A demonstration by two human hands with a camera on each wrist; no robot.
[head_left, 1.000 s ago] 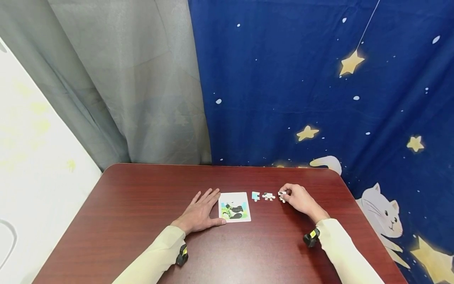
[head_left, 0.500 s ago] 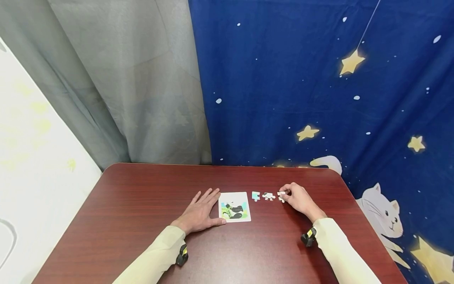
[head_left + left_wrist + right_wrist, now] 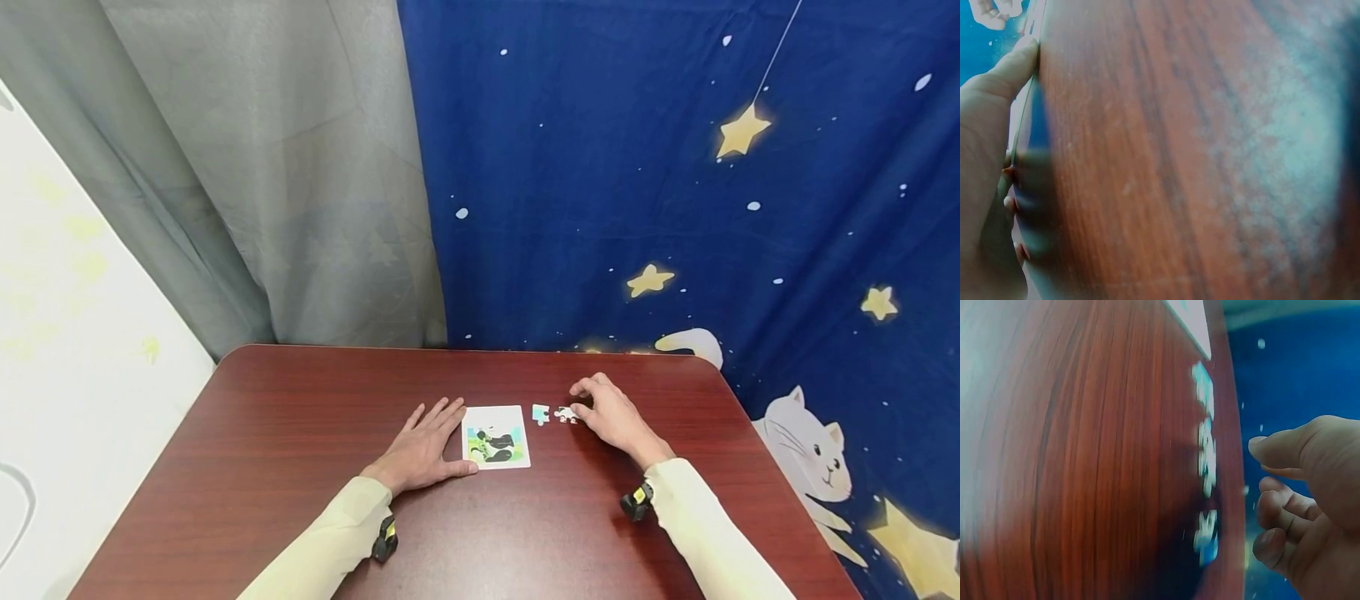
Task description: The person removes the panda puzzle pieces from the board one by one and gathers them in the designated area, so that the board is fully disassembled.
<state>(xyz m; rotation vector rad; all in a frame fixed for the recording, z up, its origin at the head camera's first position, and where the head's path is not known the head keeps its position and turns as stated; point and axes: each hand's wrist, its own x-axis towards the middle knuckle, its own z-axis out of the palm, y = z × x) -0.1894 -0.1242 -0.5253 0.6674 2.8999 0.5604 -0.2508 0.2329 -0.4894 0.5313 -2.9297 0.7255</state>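
My left hand lies spread on the table, its fingers and thumb touching the left edge of a square puzzle board with a panda picture low on it. To the right of the board are a light-blue jigsaw piece and a mostly white jigsaw piece. My right hand hovers over the right end of this row, thumb and index finger apart, holding nothing. It hides a third jigsaw piece in the head view; the right wrist view shows that third piece blurred on the table.
A dark red wooden table carries everything. Behind its far edge hang a grey curtain and a blue curtain with stars. A white wall panel stands at the left.
My right hand has let go of the rightmost jigsaw piece and moved left towards the middle one. The left hand and the board have stayed in place.
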